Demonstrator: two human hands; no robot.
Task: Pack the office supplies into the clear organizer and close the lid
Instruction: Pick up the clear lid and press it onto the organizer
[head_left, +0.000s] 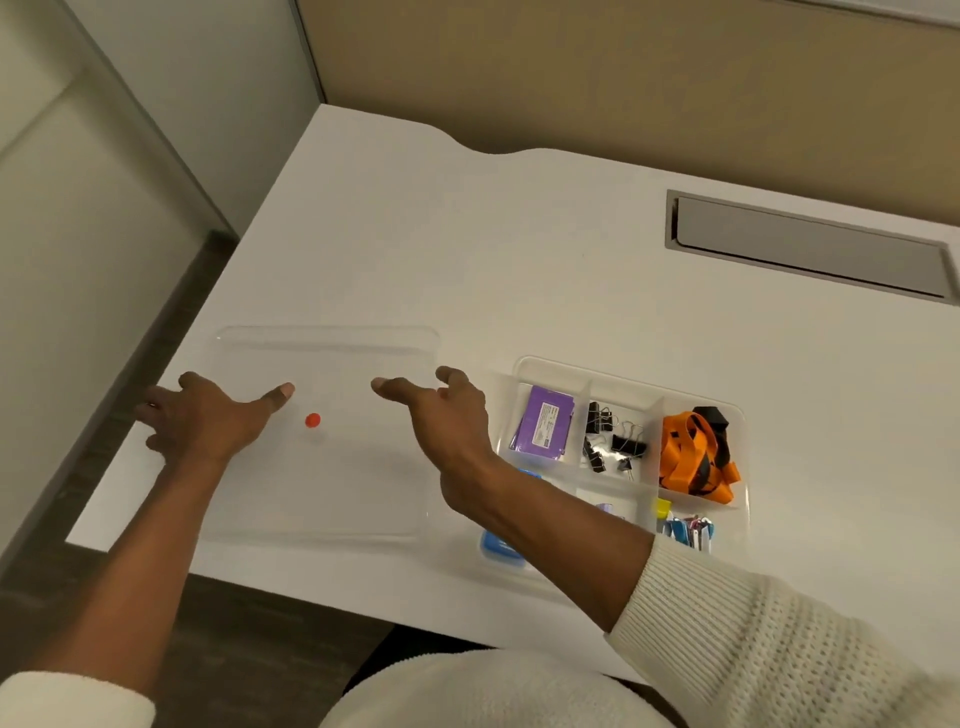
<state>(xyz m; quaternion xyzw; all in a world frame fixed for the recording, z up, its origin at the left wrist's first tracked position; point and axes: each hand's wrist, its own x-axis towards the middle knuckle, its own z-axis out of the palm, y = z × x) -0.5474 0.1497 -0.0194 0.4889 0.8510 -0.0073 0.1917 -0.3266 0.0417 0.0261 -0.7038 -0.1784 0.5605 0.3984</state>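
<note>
At 9 o'clock of the filled clear compartmented plastic organizer (623, 447), both my hands, left hand (200, 421) and right hand (447, 421), spread open, empty, over the flat clear lid (332, 499) on the white bench (519, 270). Next: grip edges, carry to 3 o'clock, seat it.

Orange lanyard (696, 457), purple packet (545, 427)

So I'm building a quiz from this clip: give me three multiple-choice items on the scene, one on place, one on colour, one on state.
1. Where does the lanyard lie?
A far-right organizer compartment
B on the lid
C on the floor

2. What colour is the knob on the clear lid?
A green
B red
C black

3. What state is the organizer in?
A lid shut
B upside down
C uncovered

Answers: 1 A, it fills the far-right compartment; 2 B, a red dot shows between the hands; 3 C, the lid lies flat on the desk beside it.
</note>
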